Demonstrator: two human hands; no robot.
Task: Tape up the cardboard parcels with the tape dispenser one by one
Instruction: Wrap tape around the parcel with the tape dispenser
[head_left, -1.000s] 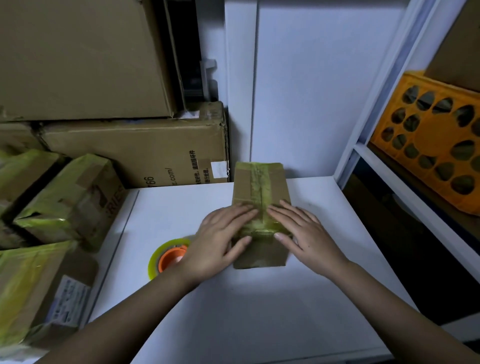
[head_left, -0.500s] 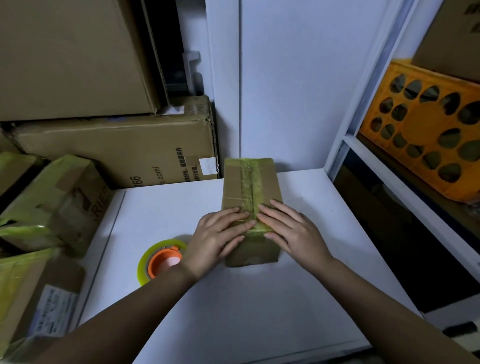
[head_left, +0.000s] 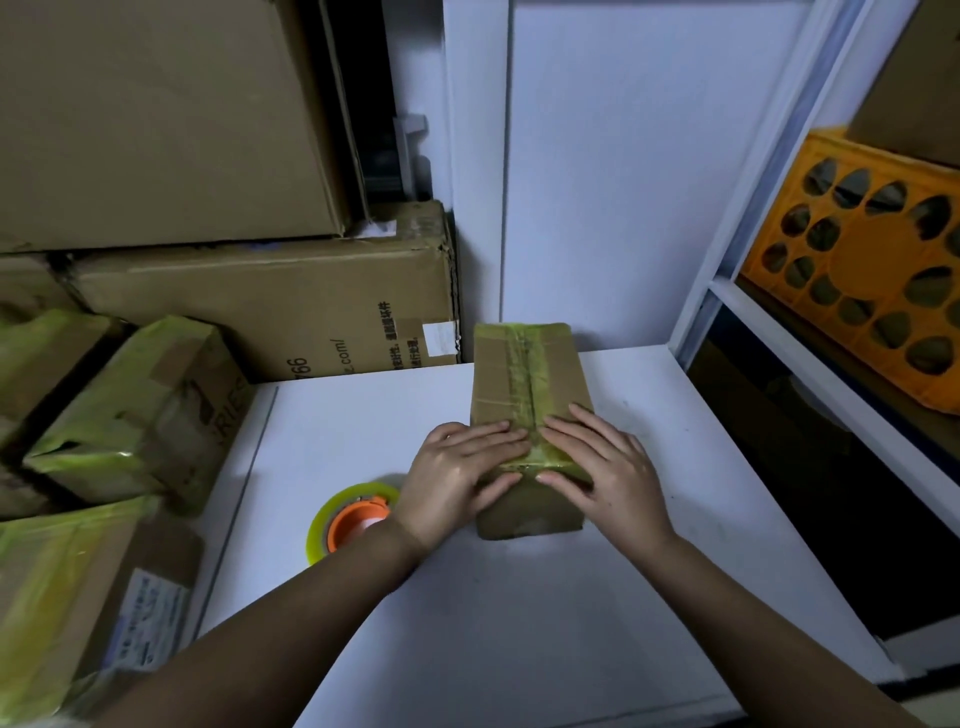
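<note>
A small brown cardboard parcel (head_left: 524, 374) lies lengthwise on the white table (head_left: 519, 613), with yellow-green tape running down its middle seam and over its near end. My left hand (head_left: 457, 473) lies flat on the parcel's near left side, fingers straight, thumb against the front face. My right hand (head_left: 608, 467) presses flat on the near right side in the same way. The tape dispenser (head_left: 349, 517), a yellowish roll on an orange core, rests on the table just left of my left wrist.
Taped parcels (head_left: 130, 410) are piled beside the table's left edge. Large cardboard boxes (head_left: 270, 306) are stacked at the back left. A white shelf frame (head_left: 737, 218) with an orange crate (head_left: 872, 260) stands on the right.
Both hands have kept pressing on the parcel's near end, with fingers shifting slightly along the tape. The view has drifted a little; the parcel and dispenser stay put.
</note>
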